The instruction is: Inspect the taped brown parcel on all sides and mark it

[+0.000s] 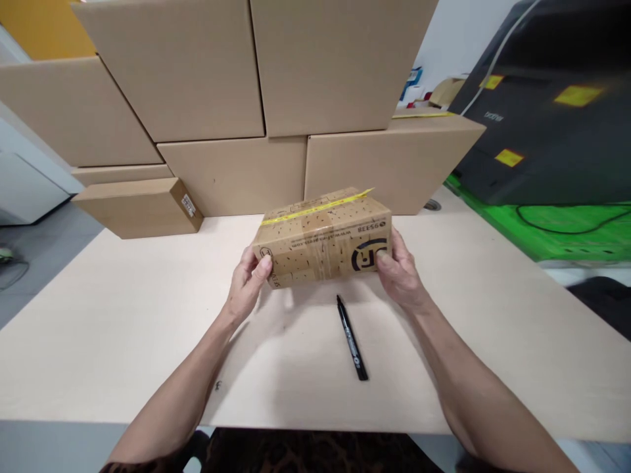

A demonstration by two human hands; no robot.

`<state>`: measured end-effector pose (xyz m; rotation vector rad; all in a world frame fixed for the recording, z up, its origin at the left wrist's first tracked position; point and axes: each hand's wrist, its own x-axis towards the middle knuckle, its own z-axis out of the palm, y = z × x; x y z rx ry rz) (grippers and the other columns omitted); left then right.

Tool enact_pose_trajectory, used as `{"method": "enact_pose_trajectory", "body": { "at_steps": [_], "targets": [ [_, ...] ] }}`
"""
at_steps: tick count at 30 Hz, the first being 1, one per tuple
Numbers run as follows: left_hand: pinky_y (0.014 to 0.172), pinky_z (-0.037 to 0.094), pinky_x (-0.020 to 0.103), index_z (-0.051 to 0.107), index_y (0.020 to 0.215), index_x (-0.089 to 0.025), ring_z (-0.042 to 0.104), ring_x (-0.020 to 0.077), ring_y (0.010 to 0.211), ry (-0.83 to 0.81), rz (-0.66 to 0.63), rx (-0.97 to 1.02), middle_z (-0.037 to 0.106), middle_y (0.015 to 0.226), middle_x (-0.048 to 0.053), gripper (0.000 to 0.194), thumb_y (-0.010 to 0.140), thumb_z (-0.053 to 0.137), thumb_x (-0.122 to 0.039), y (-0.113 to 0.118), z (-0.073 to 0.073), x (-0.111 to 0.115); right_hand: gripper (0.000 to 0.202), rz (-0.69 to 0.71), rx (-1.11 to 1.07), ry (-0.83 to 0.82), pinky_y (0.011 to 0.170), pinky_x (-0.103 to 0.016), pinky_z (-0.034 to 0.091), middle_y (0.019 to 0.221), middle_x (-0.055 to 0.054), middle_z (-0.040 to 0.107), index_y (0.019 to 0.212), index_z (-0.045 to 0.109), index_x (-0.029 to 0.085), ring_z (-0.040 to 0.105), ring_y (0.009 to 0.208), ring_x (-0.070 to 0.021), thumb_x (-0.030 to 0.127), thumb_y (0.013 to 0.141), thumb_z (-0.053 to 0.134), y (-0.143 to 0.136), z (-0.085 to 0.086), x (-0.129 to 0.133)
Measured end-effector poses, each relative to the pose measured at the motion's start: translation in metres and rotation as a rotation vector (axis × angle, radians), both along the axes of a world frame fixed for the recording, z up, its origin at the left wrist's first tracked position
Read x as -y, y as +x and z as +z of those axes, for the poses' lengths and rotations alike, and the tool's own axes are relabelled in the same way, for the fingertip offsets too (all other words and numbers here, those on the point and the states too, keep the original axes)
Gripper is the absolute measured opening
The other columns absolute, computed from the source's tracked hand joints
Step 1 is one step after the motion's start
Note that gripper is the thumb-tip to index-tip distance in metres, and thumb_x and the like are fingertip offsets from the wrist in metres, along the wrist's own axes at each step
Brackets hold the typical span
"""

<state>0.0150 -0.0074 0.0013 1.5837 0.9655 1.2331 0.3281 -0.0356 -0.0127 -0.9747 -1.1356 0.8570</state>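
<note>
You hold a closed, rectangular brown cardboard box (323,243) tilted over the pale wooden tabletop (148,315), its right end higher in your view. Short dark marks speckle it; a yellow tape strip (318,209) crosses the top, and a bold black logo (365,255) shows on the near side's right.

probably a workshop or storeroom: plain cardboard cartons (325,66) stacked on a pale worktable (148,328), a dark case (549,161) nearby.
</note>
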Motion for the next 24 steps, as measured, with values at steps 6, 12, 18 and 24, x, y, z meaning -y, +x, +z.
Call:
{"method": "enact_pose_trajectory", "body": {
  "at_steps": [6, 12, 18, 24],
  "targets": [
    [0.131, 0.035, 0.066, 0.047, 0.163, -0.029, 0.04, 0.0438, 0.158, 0.164, -0.104, -0.034, 0.055, 0.158, 0.016, 0.097, 0.083, 0.083, -0.071, 0.001, -0.003, 0.003, 0.072, -0.016, -0.166, 0.021, 0.115, -0.054, 0.058, 0.145, -0.009, 0.074, 0.145, 0.063, 0.034, 0.069, 0.137, -0.0324, 0.071, 0.086, 0.078, -0.032, -0.008, -0.002],
    [0.12, 0.051, 0.058, 0.057, 0.152, -0.018, 0.06, 0.0413, 0.142, 0.034, -0.07, 0.102, 0.069, 0.143, 0.019, 0.078, 0.092, 0.075, -0.065, 0.005, 0.0, 0.007, 0.076, -0.021, 0.052, 0.168, 0.127, -0.067, 0.044, 0.157, -0.007, 0.064, 0.157, 0.055, 0.039, 0.055, 0.152, -0.0371, 0.074, 0.092, 0.07, -0.021, -0.022, 0.001],
    [0.116, 0.058, 0.047, 0.076, 0.118, -0.02, 0.068, 0.037, 0.136, -0.129, 0.122, 0.348, 0.081, 0.121, 0.011, 0.064, 0.085, 0.075, -0.074, 0.004, 0.007, -0.004, 0.102, -0.066, 0.54, 0.496, 0.132, -0.08, 0.026, 0.169, -0.006, 0.045, 0.168, 0.042, 0.047, 0.036, 0.162, -0.0445, 0.078, 0.08, 0.082, -0.006, -0.018, -0.002],
    [0.108, 0.062, 0.045, 0.078, 0.093, -0.02, 0.073, 0.037, 0.127, -0.313, 0.056, 0.348, 0.084, 0.097, 0.008, 0.065, 0.068, 0.086, -0.08, 0.007, 0.019, -0.002, 0.12, -0.091, 0.592, 0.642, 0.132, -0.086, 0.014, 0.183, -0.002, 0.022, 0.164, 0.034, 0.05, 0.012, 0.172, -0.0477, 0.076, 0.064, 0.095, -0.003, 0.002, 0.0]
  ]
}}
